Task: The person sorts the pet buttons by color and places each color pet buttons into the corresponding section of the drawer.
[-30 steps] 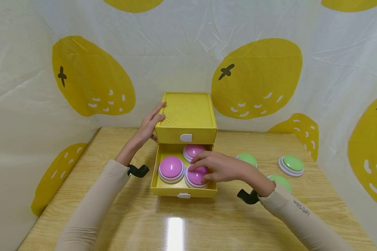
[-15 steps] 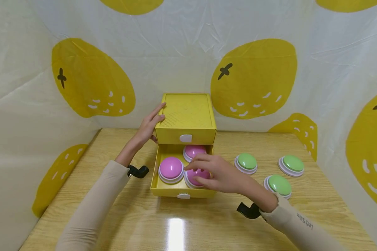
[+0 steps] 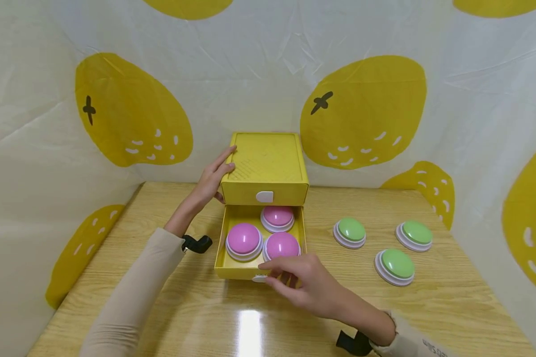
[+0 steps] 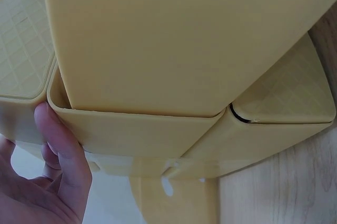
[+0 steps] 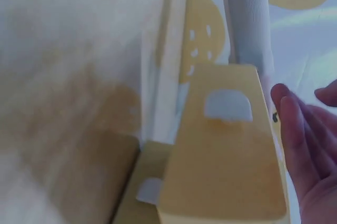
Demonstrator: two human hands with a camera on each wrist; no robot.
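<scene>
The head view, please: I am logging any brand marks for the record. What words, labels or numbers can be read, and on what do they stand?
Right sleeve: dark lettering at the frame's bottom edge, cut off and too small to read.
Yellow drawer box, its white handle tabs, pink buttons and green buttons: no text.
Backdrop: only lemon drawings, no words.

On the wooden table [image 3: 451,302] we see three green buttons [image 3: 349,231], [image 3: 413,234], [image 3: 395,265] to the right, well apart from each other. Behind the table hangs a white curtain [image 3: 259,64] with big yellow lemons [image 3: 366,111].
</scene>
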